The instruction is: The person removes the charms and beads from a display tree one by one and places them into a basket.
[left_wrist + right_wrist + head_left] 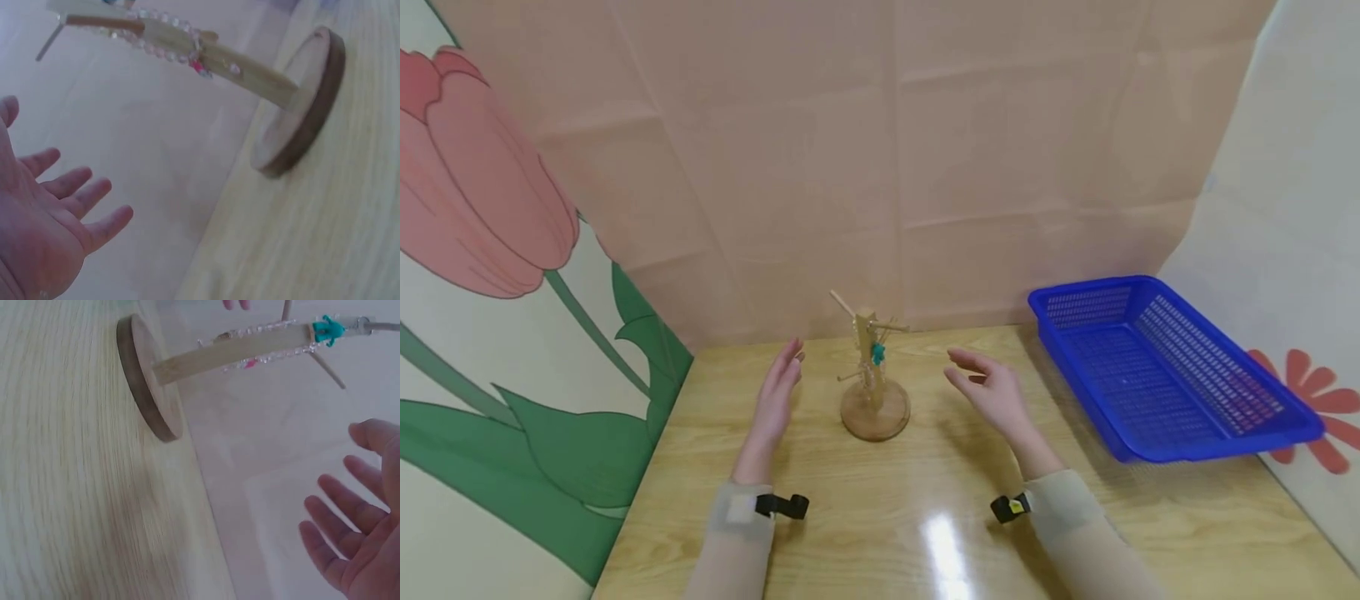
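Observation:
A small wooden stand (876, 410) with a round base, an upright post and several pegs stands on the table between my hands. Clear beaded bracelets (169, 53) hang on its pegs, with a pink bead among them. A teal figure-shaped piece (328, 330) hangs near the top of the post. My left hand (777, 390) is held to the left of the stand, apart from it, fingers relaxed and holding nothing. On the other side my right hand (995, 393) hovers above the table, fingers loosely bent, also without contact.
A blue plastic basket (1078, 383) with perforated sides sits at the right of the wooden table (865, 517). A pinkish cloth (880, 167) hangs behind the table. Flower-printed panels (595, 450) flank it on both sides.

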Demonstrator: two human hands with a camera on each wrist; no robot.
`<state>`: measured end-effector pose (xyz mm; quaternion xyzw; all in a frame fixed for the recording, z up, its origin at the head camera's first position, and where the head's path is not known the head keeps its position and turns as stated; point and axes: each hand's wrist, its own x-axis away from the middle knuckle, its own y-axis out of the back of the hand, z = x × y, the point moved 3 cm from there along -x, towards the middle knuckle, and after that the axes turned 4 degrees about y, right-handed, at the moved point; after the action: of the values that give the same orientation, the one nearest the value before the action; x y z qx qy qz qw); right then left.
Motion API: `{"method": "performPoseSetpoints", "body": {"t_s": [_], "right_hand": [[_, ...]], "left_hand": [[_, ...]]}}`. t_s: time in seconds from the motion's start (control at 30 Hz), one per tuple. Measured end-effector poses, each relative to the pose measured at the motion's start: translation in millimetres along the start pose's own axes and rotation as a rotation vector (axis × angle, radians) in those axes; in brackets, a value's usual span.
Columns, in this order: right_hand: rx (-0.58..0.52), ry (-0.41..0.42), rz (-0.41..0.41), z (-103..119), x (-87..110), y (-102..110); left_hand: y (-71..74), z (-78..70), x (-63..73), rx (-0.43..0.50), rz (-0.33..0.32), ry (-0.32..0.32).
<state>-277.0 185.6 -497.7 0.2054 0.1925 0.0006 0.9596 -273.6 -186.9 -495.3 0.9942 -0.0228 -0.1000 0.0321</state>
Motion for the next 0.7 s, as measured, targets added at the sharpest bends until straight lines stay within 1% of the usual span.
{"method": "performPoseSetpoints", "body": {"t_s": [0.13,0.27,0.4,0.57,0.7], "right_hand": [[-0.050,0.044,-0.027,4,-1.8,-5],[-0.081,0.097,-0.049,10,-2.4,-11],[-0.091,0.119,-0.075,17,-1.9,-16],[-0.161,0.150,-0.137,25,-2.0,-22],[-0.216,0.202,-0.176,30,-2.5,-29]], "left_hand": [[-8.4,-12.1,-10.1,0.018,0.001,-0.014],[-17.0,-26.9,-24.6,0.030,0.005,-0.038],[-24.9,-38.7,-39.8,0.067,0.002,-0.064],[-32.3,-46.8,-53.7,0.117,-0.011,-0.061],[-36.7,-47.3,-62.7,0.152,-0.014,-0.050]]}}
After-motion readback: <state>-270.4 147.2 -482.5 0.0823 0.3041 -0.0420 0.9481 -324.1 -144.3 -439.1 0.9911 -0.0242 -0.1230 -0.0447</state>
